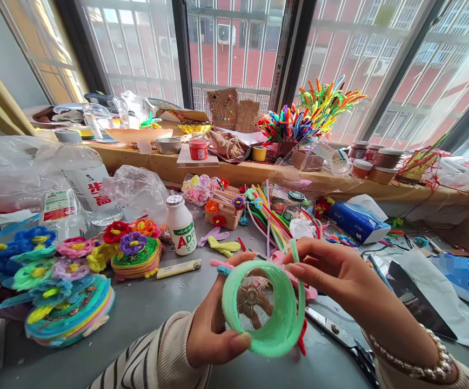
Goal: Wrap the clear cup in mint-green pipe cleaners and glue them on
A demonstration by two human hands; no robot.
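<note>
My left hand [222, 319] grips a round clear cup or bottle piece wrapped in mint-green pipe cleaner [283, 313], its open end facing me. Through the opening, the clear ribbed base shows. At the right side, my right hand [327, 270] pinches a loose strand of green pipe cleaner [300, 292] between thumb and fingers, and the strand runs down along the outside of the wrapped piece. A small pink and blue pipe cleaner bit [221, 266] sticks out beside my left fingers. Below my right forearm lie scissors [334, 328] with dark handles.
Colourful pipe cleaner flower pieces [70, 308] crowd the left. A white drink bottle [180, 226], a lighter [179, 268] and a woven basket [224, 208] stand or lie ahead. Tissue packs [356, 220] are at right. Bundled pipe cleaners [291, 127] stand on the sill.
</note>
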